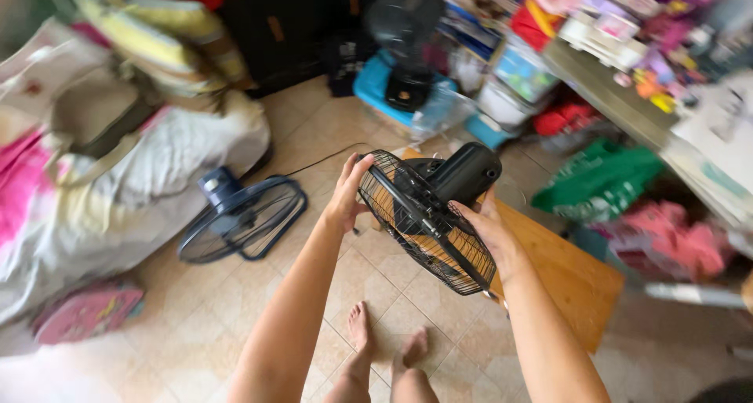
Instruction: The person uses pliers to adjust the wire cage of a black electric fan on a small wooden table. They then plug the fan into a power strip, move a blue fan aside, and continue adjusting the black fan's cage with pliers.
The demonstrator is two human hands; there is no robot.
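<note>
I hold a black electric fan up in front of me over the tiled floor. Its round wire rear grille faces me and the black motor housing points away to the upper right. My left hand grips the grille's left rim. My right hand supports the fan from the right, under the motor housing. No blades are visible inside the grille. My bare feet rest on the floor below.
A blue fan front grille with its blade lies on the floor at left beside a heap of cloth bags. A low wooden table stands under my right arm. Another black fan stands at the back. Cluttered shelves line the right side.
</note>
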